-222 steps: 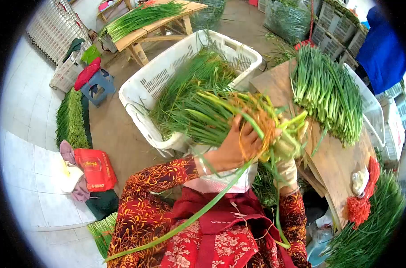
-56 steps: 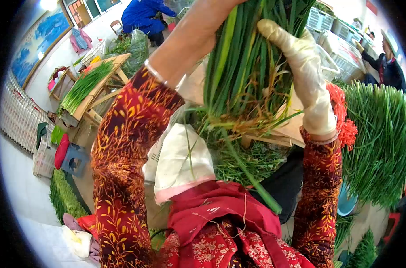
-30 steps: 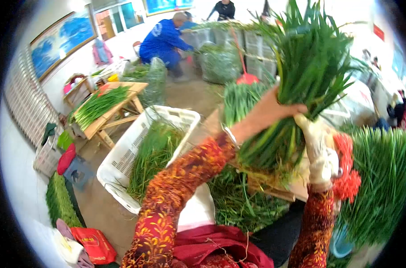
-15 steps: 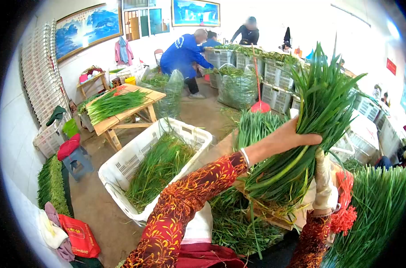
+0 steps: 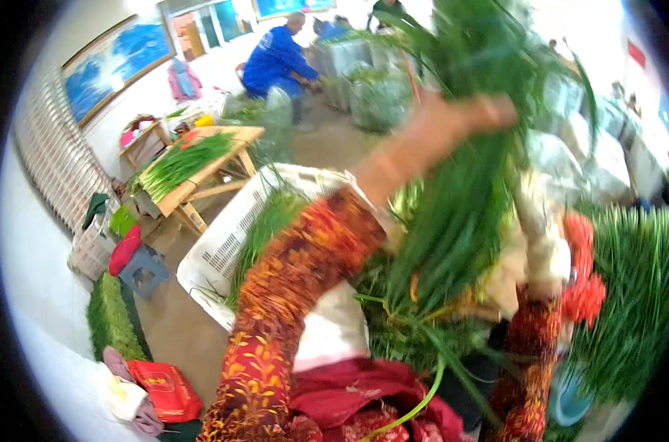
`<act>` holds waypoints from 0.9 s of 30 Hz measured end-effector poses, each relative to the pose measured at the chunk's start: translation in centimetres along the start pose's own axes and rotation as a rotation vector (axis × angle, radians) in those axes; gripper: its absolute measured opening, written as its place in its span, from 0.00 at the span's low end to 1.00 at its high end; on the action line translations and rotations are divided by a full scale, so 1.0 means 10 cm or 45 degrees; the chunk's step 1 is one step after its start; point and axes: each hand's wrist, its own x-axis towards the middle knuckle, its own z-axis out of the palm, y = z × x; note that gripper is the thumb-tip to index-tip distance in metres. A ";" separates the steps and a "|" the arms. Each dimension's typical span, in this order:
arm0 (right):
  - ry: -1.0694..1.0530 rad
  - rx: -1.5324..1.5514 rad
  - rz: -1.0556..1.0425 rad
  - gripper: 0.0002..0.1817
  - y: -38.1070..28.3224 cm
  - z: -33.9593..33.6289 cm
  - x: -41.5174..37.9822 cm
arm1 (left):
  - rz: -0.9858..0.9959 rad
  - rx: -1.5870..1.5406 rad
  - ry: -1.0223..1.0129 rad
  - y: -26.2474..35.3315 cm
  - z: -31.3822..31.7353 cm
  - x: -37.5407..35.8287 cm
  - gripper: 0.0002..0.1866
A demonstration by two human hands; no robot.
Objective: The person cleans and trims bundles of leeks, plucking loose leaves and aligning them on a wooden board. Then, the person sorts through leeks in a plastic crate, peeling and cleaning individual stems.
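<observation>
My left hand [image 5: 463,121], smeared by motion, is closed round a large bunch of garlic chives [image 5: 456,214]. The bunch stands nearly upright, its long green leaves fanning out at the top and loose blades trailing at the bottom. Against the bunch's right side is my right hand [image 5: 537,228] in a pale glove; its fingers are blurred and partly behind the leaves, so their grip cannot be made out. Beside the right wrist hang red ties [image 5: 581,265]. One loose blade [image 5: 423,394] droops over my dark red apron [image 5: 349,390].
A white crate [image 5: 209,254] with loose greens stands at my left. Beyond it, a wooden table [image 5: 242,136] bears more chives. Dense upright chives [image 5: 629,280] stand at the right, above a light-blue basin [image 5: 570,398]. A person in blue [image 5: 275,59] bends near filled bags.
The bunch has gone up and slightly left with my left hand, and its lower blades swing loose. My gloved right hand has risen too. The camera view has shifted.
</observation>
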 end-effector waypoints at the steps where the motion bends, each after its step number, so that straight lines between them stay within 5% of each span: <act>1: 0.006 -0.045 -0.078 0.40 -0.07 0.06 0.00 | 0.036 0.182 0.120 0.01 -0.11 0.00 0.20; 2: 0.008 -0.093 -0.170 0.40 -0.11 0.10 -0.03 | -0.049 -0.398 0.102 0.20 -0.19 -0.07 0.18; 4: -0.071 -0.193 -0.481 0.38 -0.16 0.27 -0.09 | -0.121 -0.516 -0.014 0.45 -0.52 0.02 0.13; 7: -0.095 -0.508 -0.641 0.36 0.14 0.68 -0.51 | -0.248 -0.772 0.190 0.59 -0.68 -0.08 0.11; 10: -0.021 -0.408 -0.653 0.30 0.49 1.03 -0.89 | -0.166 -0.395 0.286 0.53 -1.05 -0.15 0.15; 12: -0.184 -0.388 -0.335 0.23 0.49 1.26 -1.10 | -0.213 -0.425 0.229 0.50 -1.19 -0.14 0.15; 14: -0.084 -0.217 -0.368 0.16 0.57 1.48 -1.18 | -0.226 -0.198 0.465 0.51 -1.23 -0.21 0.15; 16: -0.260 -0.241 -0.324 0.15 0.56 1.48 -1.24 | -0.274 -0.115 0.479 0.53 -1.39 -0.26 0.14; 17: -0.334 -0.132 -0.109 0.11 0.60 1.51 -1.30 | -0.261 -0.162 0.496 0.51 -1.45 -0.32 0.14; 18: -0.347 0.112 0.455 0.10 0.56 1.51 -1.34 | -0.249 -0.210 0.515 0.51 -1.49 -0.36 0.14; 20: -0.392 -0.469 -0.301 0.10 0.73 1.45 -1.41 | -0.277 -0.172 0.556 0.46 -1.61 -0.42 0.16; 21: -0.432 -0.477 -0.129 0.10 0.87 1.49 -1.51 | -0.290 -0.144 0.590 0.42 -1.66 -0.44 0.18; 22: -0.486 -0.599 -0.313 0.09 0.91 1.40 -1.57 | -0.299 -0.117 0.625 0.38 -1.70 -0.47 0.20; 24: -0.537 -0.572 -0.162 0.09 1.23 1.38 -1.86 | -0.311 -0.100 0.655 0.35 -1.80 -0.54 0.19; 26: -0.582 -0.798 0.203 0.12 1.97 1.31 -2.60 | -0.061 -0.030 0.753 0.33 -1.90 -0.58 0.19; 27: -0.880 -0.941 0.588 0.13 2.18 1.18 -2.88 | -0.185 -0.030 0.784 0.39 -1.92 -0.57 0.17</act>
